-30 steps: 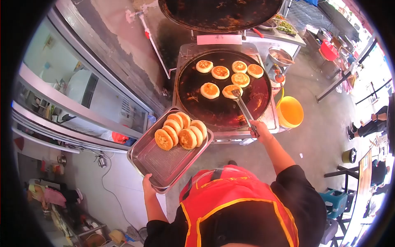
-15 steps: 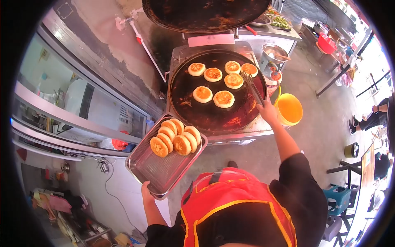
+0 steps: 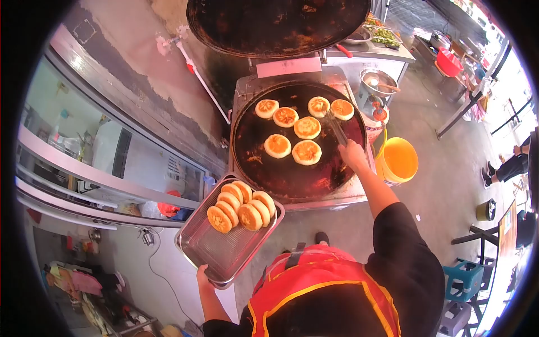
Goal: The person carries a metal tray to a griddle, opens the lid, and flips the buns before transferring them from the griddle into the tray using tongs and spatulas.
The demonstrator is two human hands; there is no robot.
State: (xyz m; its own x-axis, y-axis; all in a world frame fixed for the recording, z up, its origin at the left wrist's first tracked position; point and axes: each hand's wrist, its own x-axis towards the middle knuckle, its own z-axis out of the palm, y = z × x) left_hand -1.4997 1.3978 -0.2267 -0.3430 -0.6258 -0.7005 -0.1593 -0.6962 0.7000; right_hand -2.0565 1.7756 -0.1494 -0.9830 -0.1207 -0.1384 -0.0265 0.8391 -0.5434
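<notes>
The right hand (image 3: 352, 154) is closed around metal tongs (image 3: 338, 132), their tips between two of the seven browned flatbreads (image 3: 307, 127) on the round black griddle (image 3: 281, 178) – whether they touch either one, I cannot tell. The left hand (image 3: 203, 276) grips the near edge of a metal tray (image 3: 216, 255) – more flatbreads lean in two rows at its far end, beside the griddle.

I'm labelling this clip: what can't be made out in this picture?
Head view:
Cakes: undersides hidden against the griddle.
Tongs: tips too blurred to tell whether they touch a cake.
Left hand: most fingers hidden by the tray.
Far-right person: partly cut off by the picture's edge.
</notes>
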